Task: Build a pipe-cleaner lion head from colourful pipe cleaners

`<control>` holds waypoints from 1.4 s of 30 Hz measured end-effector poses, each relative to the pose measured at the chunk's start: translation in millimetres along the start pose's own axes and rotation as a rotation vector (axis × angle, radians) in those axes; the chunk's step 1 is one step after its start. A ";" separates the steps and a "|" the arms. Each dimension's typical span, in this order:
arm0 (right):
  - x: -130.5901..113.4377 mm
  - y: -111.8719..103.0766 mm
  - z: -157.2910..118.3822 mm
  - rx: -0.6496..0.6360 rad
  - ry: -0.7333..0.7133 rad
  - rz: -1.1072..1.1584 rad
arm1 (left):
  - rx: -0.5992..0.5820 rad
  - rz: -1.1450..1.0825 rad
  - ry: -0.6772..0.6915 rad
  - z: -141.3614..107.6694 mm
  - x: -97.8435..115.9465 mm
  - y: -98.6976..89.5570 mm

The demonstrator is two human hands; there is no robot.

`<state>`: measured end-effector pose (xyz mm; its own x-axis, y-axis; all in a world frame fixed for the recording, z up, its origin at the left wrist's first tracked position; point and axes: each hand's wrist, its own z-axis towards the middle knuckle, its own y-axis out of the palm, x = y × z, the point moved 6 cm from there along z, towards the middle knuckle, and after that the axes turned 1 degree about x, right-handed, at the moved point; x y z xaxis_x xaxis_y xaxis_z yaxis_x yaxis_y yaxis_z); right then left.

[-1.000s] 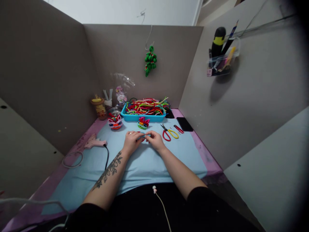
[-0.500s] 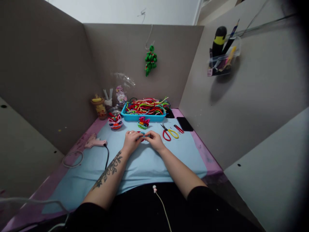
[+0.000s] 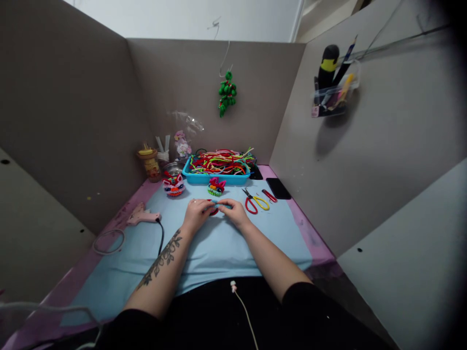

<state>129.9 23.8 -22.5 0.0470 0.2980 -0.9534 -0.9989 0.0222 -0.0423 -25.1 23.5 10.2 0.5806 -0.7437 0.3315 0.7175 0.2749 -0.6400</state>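
Observation:
Over the blue cloth, my left hand [image 3: 199,212] and my right hand [image 3: 234,211] meet fingertip to fingertip, both closed on a small red and blue pipe-cleaner piece [image 3: 214,211]. The fingers cover much of it, so its full shape is hidden. Just beyond my hands sits a small pink, orange and green pipe-cleaner animal head [image 3: 216,186]. Another such head [image 3: 173,185], in pink, red and orange, stands to its left. Scissors [image 3: 256,201] with one red and one yellow handle lie open to the right of my right hand.
Behind the heads, a blue tray [image 3: 219,179] holds many coloured pipe cleaners. A pink glue gun [image 3: 143,215] with a cord lies at left. A red-handled cutter [image 3: 269,195] and a black phone [image 3: 278,188] lie at right. Grey partitions [image 3: 204,87] enclose the table.
My fingers have shifted slightly around the small piece, and a little more of its red edge shows. The whole view has tilted a little; the other things lie as before.

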 end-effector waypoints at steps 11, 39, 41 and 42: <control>8.0 1.5 -0.5 0.002 0.136 0.140 | 0.076 -0.111 0.123 -2.8 7.3 -1.2; -24.5 10.3 -13.1 0.014 -0.297 -0.165 | -0.216 -0.836 -0.639 -6.7 -18.5 29.4; -23.0 7.1 -11.4 0.047 -0.284 -0.176 | -0.213 -0.886 -0.650 -7.4 -19.5 30.7; -21.6 3.7 -10.0 0.084 -0.270 -0.179 | -0.193 -0.895 -0.646 -7.4 -20.0 29.9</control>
<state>125.1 7.9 -5.1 0.2330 0.5246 -0.8188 -0.9710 0.1718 -0.1662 -18.1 42.0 -20.7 0.0163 -0.1541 0.9879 0.9373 -0.3416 -0.0688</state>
